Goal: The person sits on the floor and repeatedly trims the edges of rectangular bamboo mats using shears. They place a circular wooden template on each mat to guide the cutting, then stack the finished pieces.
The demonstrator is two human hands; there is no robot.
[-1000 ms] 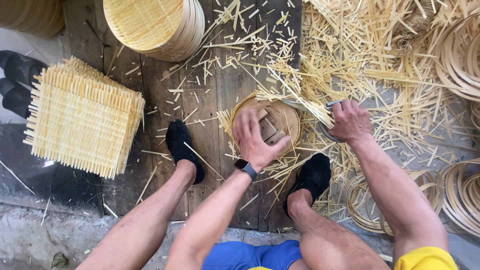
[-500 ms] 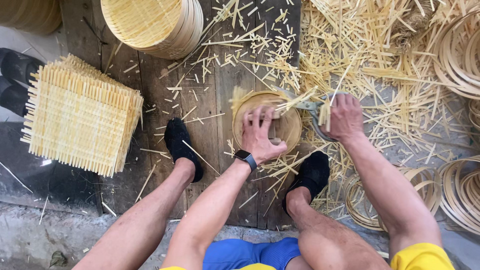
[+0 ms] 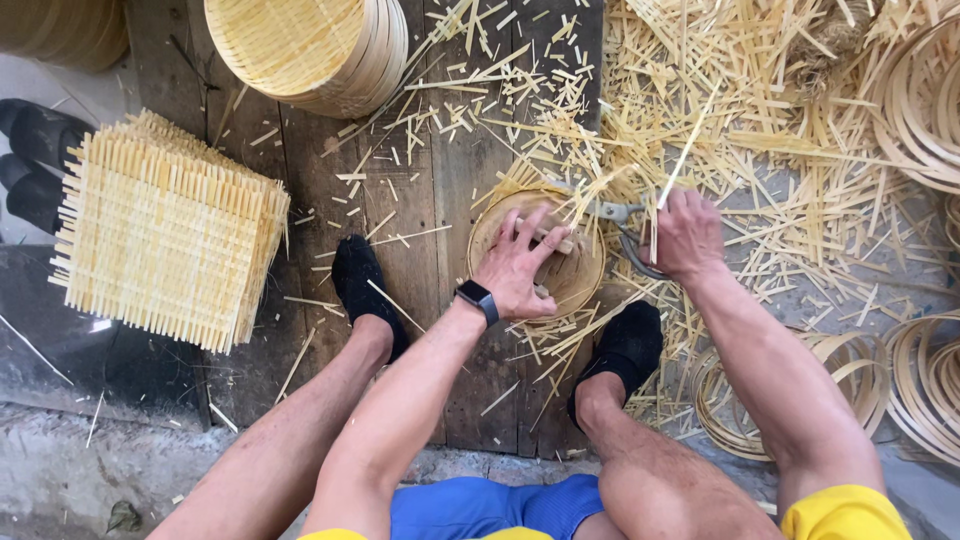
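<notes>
A small round woven bamboo tray [image 3: 580,285] lies on the wooden boards between my feet. My left hand [image 3: 520,265], with a dark watch on the wrist, presses flat on the tray with fingers spread over a small wooden block. My right hand [image 3: 685,235] grips metal shears [image 3: 622,215] at the tray's right rim, where loose bamboo strip ends stick out. A long thin strip stands up by this hand.
A stack of square woven bamboo mats [image 3: 165,235] lies at the left. Round finished trays [image 3: 315,50] are piled at the top. Cut bamboo slivers [image 3: 760,110] litter the right side, with bamboo hoops [image 3: 925,100] beyond. Dark shoes [image 3: 35,150] sit at far left.
The tray has been turned and shifted slightly under my left hand. My right hand with the shears has moved up along the tray's right rim.
</notes>
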